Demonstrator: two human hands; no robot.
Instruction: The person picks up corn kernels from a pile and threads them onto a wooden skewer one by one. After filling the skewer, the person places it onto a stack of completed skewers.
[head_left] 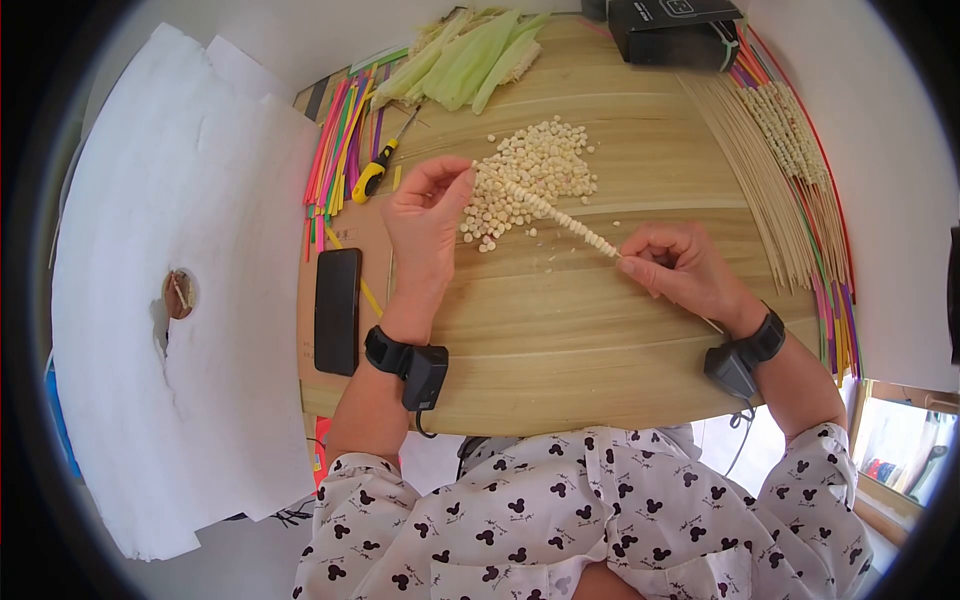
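A thin stick threaded with a row of pale kernels [567, 221] slants between my two hands, above the table. My left hand [430, 210] pinches its upper left end, close to a loose pile of cream kernels [550, 160]. My right hand [685, 265] is closed on the stick just below the last threaded kernel, and the bare stick end passes under this hand and shows near the wrist. A few single kernels and small crumbs lie on the wood between the hands.
Left: black phone [338, 311], yellow screwdriver [376, 170], coloured strips [340, 140]. Back: corn husks [470, 58], black box [675, 32]. Right: bare thin sticks [755, 180] beside kernel-threaded sticks [790, 130]. The wooden table [560, 350] has a white sheet [190, 300] at its left.
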